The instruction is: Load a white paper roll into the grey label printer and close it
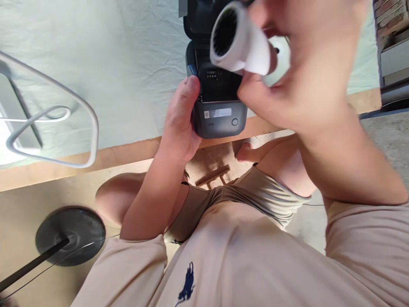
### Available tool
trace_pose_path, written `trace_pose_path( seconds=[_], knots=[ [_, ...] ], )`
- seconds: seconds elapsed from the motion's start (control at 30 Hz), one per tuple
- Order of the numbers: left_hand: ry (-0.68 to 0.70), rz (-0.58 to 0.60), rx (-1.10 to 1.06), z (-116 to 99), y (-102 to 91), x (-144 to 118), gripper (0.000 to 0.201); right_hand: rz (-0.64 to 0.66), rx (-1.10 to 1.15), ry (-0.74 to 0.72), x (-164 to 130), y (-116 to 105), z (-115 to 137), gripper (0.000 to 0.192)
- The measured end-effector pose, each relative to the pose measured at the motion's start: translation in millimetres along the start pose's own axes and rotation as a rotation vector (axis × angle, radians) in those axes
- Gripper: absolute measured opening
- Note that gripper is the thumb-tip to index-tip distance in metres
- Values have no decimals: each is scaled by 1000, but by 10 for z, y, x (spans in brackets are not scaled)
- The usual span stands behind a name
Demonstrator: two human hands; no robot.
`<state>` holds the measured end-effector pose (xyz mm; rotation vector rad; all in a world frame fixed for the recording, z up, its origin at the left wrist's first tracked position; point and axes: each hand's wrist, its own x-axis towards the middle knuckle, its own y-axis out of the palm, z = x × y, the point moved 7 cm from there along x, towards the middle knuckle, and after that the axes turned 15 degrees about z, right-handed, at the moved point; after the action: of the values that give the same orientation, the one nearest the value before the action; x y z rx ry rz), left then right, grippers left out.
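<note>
The printer (219, 91), a small dark box with its lid (200, 17) standing open, is sitting at the near edge of the worktop (96, 64), its long axis running away from the person. The open bay is facing up, with the grey front panel and its round button nearest the body.

The left hand (180, 123) is gripping the printer's left side, thumb pressing on the top edge by the hinge and the fingers wrapping out of sight underneath, so it is steadying the box in place.

The right hand (287, 81) is hovering above and just to the right of the open bay, blurred and close to the camera. It is pinching a white paper roll (238, 40) between thumb and fingers; how the fingers are lying behind the roll I cannot tell. The roll's hollow core is pointing up and to the left, so its axis is lying slantwise to the bay rather than across it. The roll is directly over the bay's far end, not touching the printer.

Further out, a pale green cloth is covering the worktop, a white wire frame (54, 123) is lying at the left, and a black stand base (70, 236) is resting on the floor below, beside the person's bare knees
</note>
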<state>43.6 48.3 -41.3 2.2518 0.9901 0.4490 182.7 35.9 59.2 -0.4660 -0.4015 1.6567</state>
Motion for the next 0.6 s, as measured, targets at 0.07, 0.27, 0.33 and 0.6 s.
trace_pose_path(
  seconds=[0.07,0.27,0.33,0.6],
  knots=[
    [16,-21,-9,10,-3,-17,24,45,-427,61,66,54,36,70],
    [37,-42,3,30,-20,-27,24,135,-936,24,52,210,48,38],
    [21,-27,-21,8,8,-24,23,80,-964,-74,3,208,89,39],
    [-1,14,-70,-67,30,-69,9,47,-828,-347,-283,360,236,33]
  ],
)
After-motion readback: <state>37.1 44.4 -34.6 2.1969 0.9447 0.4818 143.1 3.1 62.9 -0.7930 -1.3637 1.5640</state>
